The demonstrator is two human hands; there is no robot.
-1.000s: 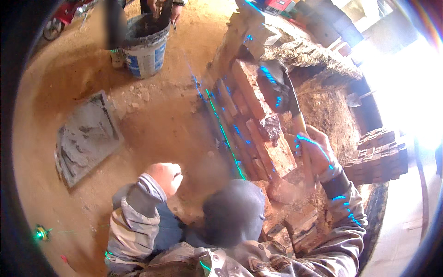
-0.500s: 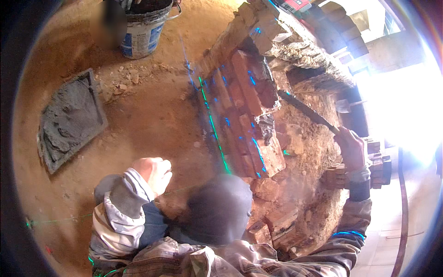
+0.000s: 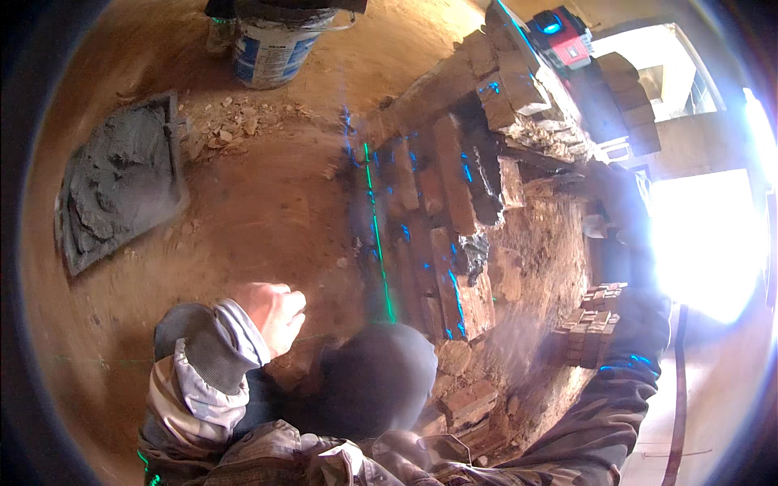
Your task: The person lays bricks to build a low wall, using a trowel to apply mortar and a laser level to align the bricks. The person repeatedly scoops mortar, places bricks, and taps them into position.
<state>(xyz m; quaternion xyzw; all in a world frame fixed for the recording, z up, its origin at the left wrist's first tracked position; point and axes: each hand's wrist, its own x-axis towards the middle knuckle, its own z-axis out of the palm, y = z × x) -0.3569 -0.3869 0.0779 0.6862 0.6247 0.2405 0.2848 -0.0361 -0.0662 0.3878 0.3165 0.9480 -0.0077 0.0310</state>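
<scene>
My left hand (image 3: 279, 316) is curled into a loose fist over the dirt floor, beside my dark-clothed knee (image 3: 381, 377), with nothing visible in it. My right arm (image 3: 640, 300) reaches far forward past the brickwork on the right. At its end my right hand (image 3: 616, 198) is dark and smeared against the glare, so its fingers and anything in them cannot be made out. Left of that arm rises a stepped red brick wall (image 3: 454, 182), with a patch of wet grey mortar (image 3: 473, 253) on its edge. A bright green laser line (image 3: 377, 235) runs along the wall's foot, and blue laser marks dot the bricks.
A shallow tray (image 3: 174, 134) of grey mortar (image 3: 121, 190) lies on the left floor. Beyond it stand a white and blue bucket (image 3: 275, 57) and brick rubble (image 3: 235, 121). A red and black laser level (image 3: 567, 40) sits atop the far wall. Stacked bricks (image 3: 590, 328) stand at right.
My right hand, earlier gripping a long mortar-smeared tool over the wall, has moved farther forward and become smeared. The view has shifted, bringing the laser level fully in. My left hand stays curled.
</scene>
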